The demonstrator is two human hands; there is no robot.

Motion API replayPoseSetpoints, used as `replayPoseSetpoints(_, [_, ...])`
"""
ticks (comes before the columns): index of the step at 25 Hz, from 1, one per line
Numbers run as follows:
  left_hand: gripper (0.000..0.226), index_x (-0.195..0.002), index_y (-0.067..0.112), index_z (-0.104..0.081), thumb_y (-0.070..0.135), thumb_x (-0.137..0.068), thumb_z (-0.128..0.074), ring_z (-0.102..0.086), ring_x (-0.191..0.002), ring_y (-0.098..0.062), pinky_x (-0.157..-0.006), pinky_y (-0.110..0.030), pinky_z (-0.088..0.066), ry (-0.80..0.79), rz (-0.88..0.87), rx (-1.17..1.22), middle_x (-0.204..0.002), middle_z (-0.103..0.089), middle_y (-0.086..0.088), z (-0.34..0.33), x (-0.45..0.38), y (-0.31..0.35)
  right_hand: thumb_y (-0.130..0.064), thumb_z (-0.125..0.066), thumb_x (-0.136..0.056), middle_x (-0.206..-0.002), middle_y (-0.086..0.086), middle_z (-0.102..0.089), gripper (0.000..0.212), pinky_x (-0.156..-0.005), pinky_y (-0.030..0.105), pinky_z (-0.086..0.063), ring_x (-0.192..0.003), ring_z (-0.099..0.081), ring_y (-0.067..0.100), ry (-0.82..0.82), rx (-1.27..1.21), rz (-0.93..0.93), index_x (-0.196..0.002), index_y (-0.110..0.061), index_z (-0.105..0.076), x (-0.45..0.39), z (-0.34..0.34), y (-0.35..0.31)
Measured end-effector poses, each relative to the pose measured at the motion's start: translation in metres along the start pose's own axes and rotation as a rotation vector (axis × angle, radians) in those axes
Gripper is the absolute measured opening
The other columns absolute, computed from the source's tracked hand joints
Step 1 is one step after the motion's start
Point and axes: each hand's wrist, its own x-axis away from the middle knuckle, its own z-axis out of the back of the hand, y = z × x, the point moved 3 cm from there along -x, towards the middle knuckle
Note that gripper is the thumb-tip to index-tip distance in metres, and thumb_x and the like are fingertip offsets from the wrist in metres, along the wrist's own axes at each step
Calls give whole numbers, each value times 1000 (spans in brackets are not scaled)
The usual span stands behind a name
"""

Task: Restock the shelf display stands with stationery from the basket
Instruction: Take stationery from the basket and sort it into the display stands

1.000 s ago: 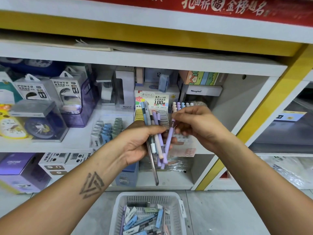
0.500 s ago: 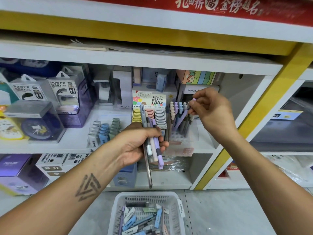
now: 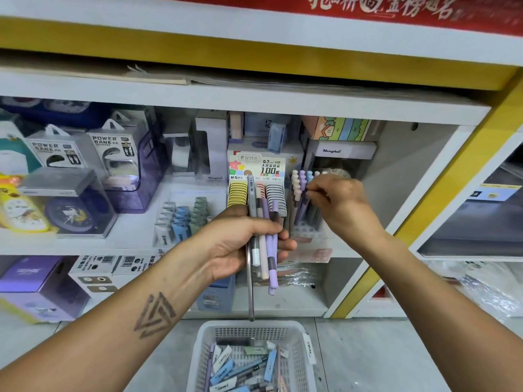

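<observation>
My left hand (image 3: 237, 244) is shut around a bundle of pens (image 3: 268, 264), purple, cream and grey, held upright in front of the middle shelf. My right hand (image 3: 339, 203) reaches to the clear pen stand (image 3: 304, 230) on that shelf, thumb and fingers pinched on the top of a purple pen that leans into the stand. Pastel pens (image 3: 297, 185) stand in rows there. The white plastic basket (image 3: 301, 355) sits on the floor below, holding several pens and small stationery boxes.
A lead-refill display (image 3: 256, 168) stands just left of the pen stand, with erasers (image 3: 181, 219) further left. Power bank boxes (image 3: 113, 154) and boxed clocks (image 3: 68, 207) fill the shelf's left side. A yellow shelf post (image 3: 424, 219) rises on the right.
My right hand took one purple pen from the bundle, carried it up and right to the stand, and now lowers it in. My left hand has barely moved.
</observation>
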Motion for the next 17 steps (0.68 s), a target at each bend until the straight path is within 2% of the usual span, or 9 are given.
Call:
replayPoseSetpoints(2, [11, -82, -1, -75, -8, -84, -66, -73, -87, -38, -64, -39, -60, -32, 9, -5, -83, -72, -22, 1, 0, 0, -3, -64, -92, -90, 14, -64, 11, -71, 46, -52, -83, -61, 33, -13, 155, 37, -91, -1, -74, -3, 0, -3])
replayPoseSetpoints(4, [16, -76, 2, -77, -7, -83, -67, -74, -87, -37, -63, -37, -60, -45, 15, -13, -83, -72, -21, 2, -1, -1, -11, -63, -95, -92, 13, -61, 15, -69, 40, -51, -81, -60, 29, 14, 127, -6, -96, -3, -75, -3, 1, -10])
replayPoseSetpoints(6, [15, -74, 3, -77, -7, -81, -68, -74, -87, -37, -63, -37, -60, -45, 11, -16, -83, -73, -21, 2, -3, 0, -27, -68, -93, -84, 9, -66, 16, -63, 34, -47, -72, -59, 17, -47, -175, -199, -92, -14, -77, -5, 4, -20])
replayPoseSetpoints(8, [10, -74, 3, -78, -5, -74, -71, -73, -87, -38, -63, -37, -60, -44, 5, -9, -82, -72, -22, -2, -2, 0, -36, -74, -88, -67, 3, -67, 19, -49, 27, -40, -55, -53, 8, -236, -527, -418, -85, -17, -78, -2, -1, -33])
replayPoseSetpoints(9, [9, -76, 2, -77, -4, -71, -72, -73, -88, -39, -63, -38, -60, -48, 10, 5, -84, -72, -23, -4, -1, 1, -31, -77, -85, -63, 0, -66, 16, -45, 22, -38, -50, -50, 6, -309, -626, -479, -84, -14, -78, 0, -4, -38])
replayPoseSetpoints(11, [16, -90, -2, -74, -2, -74, -70, -72, -93, -42, -66, -41, -61, -77, 37, 47, -93, -72, -26, -10, 0, 0, -13, -77, -85, -64, 2, -67, 7, -44, 20, -37, -49, -51, 8, -329, -776, -560, -86, -6, -75, 2, -2, -40])
replayPoseSetpoints(13, [24, -107, -9, -65, -1, -84, -63, -70, -96, -44, -70, -45, -61, -95, 65, 105, -104, -70, -30, -11, 1, 0, -2, -70, -87, -69, 10, -69, 3, -47, 22, -44, -52, -57, 16, -213, -949, -657, -88, -1, -72, 0, 10, -32])
replayPoseSetpoints(14, [23, -108, -11, -61, -2, -88, -60, -70, -95, -44, -69, -47, -61, -86, 77, 132, -104, -69, -31, -11, 2, 0, 0, -68, -87, -70, 14, -69, 3, -48, 24, -48, -53, -60, 19, -105, -1006, -688, -87, 1, -71, -2, 20, -24])
replayPoseSetpoints(17, [11, -97, -8, -62, -3, -88, -58, -74, -79, -38, -61, -44, -61, 5, 99, 142, -86, -71, -26, -7, 3, 1, -2, -68, -89, -71, 21, -69, 5, -57, 30, -57, -56, -64, 24, 201, -808, -588, -90, 3, -67, -7, 48, -2])
